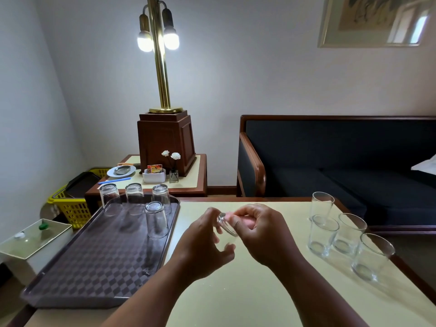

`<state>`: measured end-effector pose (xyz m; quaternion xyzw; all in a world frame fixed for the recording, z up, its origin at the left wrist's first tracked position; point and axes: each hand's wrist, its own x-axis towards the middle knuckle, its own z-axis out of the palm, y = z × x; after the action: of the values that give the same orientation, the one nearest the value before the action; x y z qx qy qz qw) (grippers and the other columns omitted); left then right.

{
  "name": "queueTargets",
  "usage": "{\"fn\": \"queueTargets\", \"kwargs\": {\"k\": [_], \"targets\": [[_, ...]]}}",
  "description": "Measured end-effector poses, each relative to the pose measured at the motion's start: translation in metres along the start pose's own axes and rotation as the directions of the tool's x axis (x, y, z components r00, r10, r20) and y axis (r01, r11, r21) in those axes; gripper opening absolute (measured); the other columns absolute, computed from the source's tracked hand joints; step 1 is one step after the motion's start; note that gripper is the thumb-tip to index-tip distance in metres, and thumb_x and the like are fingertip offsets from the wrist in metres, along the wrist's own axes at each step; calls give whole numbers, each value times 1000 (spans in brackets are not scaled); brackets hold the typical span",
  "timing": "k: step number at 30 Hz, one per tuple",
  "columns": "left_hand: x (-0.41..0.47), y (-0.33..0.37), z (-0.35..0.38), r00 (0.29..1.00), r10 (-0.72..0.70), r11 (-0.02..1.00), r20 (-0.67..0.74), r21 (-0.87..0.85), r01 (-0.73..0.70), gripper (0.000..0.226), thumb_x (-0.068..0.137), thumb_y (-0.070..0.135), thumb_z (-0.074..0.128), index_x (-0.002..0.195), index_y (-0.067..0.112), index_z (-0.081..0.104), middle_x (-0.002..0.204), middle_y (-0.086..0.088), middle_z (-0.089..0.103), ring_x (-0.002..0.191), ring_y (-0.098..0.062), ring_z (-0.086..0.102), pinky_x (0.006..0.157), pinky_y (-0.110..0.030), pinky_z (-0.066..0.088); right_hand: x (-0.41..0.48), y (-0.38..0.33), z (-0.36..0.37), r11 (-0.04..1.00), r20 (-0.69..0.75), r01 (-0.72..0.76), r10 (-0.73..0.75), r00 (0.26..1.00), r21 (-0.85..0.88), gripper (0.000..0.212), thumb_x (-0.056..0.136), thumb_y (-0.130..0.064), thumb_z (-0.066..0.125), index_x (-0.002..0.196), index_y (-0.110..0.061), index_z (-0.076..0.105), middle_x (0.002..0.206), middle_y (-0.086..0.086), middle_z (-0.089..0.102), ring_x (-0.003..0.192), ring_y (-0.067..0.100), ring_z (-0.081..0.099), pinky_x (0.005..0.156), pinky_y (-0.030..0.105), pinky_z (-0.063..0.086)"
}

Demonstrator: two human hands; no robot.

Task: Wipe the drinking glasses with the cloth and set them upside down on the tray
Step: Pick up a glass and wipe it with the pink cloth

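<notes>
Clear drinking glass (pixel 226 227) sits tilted between the person's two hands, held above the cream-topped surface (pixel 259 298) near its middle and touching nothing else. The left hand (pixel 203 241) comes in from below. Its forearm slants up from the bottom edge of the view, its fingers curl under and round the near side of the glass, and its thumb is raised at the top. The right hand (pixel 259 232) meets it from the other side with the wrist bent. Its fingers arch over the top of the glass and its thumb presses against the rim-like edge facing the camera. Both hands grip the glass, but which end points where is hard to tell.

To the left lies a brown checked plastic tray (pixel 94 267), partly overhanging the surface's edge. On its far half stand four clear glasses set mouth down (pixel 156 220), three in a row at the back and one in front. To the right, well apart from the hands, four clear upright glasses (pixel 322 234) stand clustered on the surface.
</notes>
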<state>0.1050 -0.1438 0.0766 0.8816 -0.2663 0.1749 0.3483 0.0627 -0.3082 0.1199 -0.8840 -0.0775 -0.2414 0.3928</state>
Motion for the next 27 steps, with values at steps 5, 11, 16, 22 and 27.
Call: {"fn": "queueTargets", "kwargs": {"k": [5,11,16,22,27], "targets": [[4,2,-1,1000,16,999,1,-40,-16,53,67,41,78,106,34,43,88,16,58,69,-7,61,58,-30,54,0,-6,2,998,-4,34,-34,999,61,24,92,-40,65,112,-28,73,98,-13,66,87,4,64,73,18,57],[1,2,-2,1000,17,1000,-7,6,-17,54,69,41,81,107,33,43,89,14,59,71,-7,61,57,-24,53,-1,-4,0,997,-25,-43,45,999,58,19,90,-40,67,99,-25,74,92,-16,71,80,1,67,70,19,58],[5,4,-1,1000,-13,999,-16,-42,12,56,66,39,81,108,32,45,88,14,59,70,-6,62,58,-32,54,1,-11,-1,997,6,3,-4,1000,78,22,91,-41,65,107,-29,74,96,-13,67,86,4,65,73,19,58],[8,5,-1,998,-31,997,-63,-68,26,54,67,39,82,107,33,46,87,14,61,69,-7,63,56,-29,55,-2,-8,2,999,-102,-44,45,994,13,21,91,-42,65,99,-25,73,91,-15,69,77,1,65,65,17,57],[7,4,-1,998,48,998,-27,-49,-50,57,66,40,84,105,35,43,89,16,59,69,-7,62,55,-28,54,-4,-15,1,989,-74,78,-88,993,-128,24,95,-41,59,111,-28,72,94,-12,64,79,5,62,65,15,53]]}}
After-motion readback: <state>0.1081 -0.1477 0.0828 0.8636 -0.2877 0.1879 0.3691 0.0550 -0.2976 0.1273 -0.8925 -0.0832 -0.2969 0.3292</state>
